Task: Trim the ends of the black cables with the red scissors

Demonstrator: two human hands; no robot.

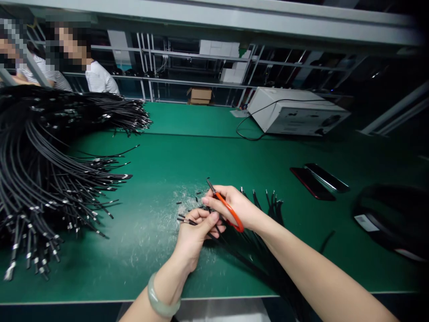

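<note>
My left hand (pixel 197 228), with a pale green bangle (pixel 161 300) on its wrist, is closed round a few black cables (pixel 187 220). Their cut ends stick out to the left past my fingers. Close above it, my right hand (pixel 228 205) holds orange-handled scissors (pixel 231 210), blades pointing up and left. Whether the blades are parted I cannot tell. More black cables (pixel 276 208) run beneath my right forearm toward the front edge. Thin clippings and short black bits (pixel 179 203) lie scattered around my fingers on the green tabletop (pixel 140 264).
A large heap of black cables (pixel 43 147) fills the left side. At the back right stands a white metal box (pixel 295 112) with a cord. Two phones (pixel 315 183) and a dark object (pixel 392 223) lie at right. Beyond the table are shelves, a cardboard box (pixel 200 95) and people.
</note>
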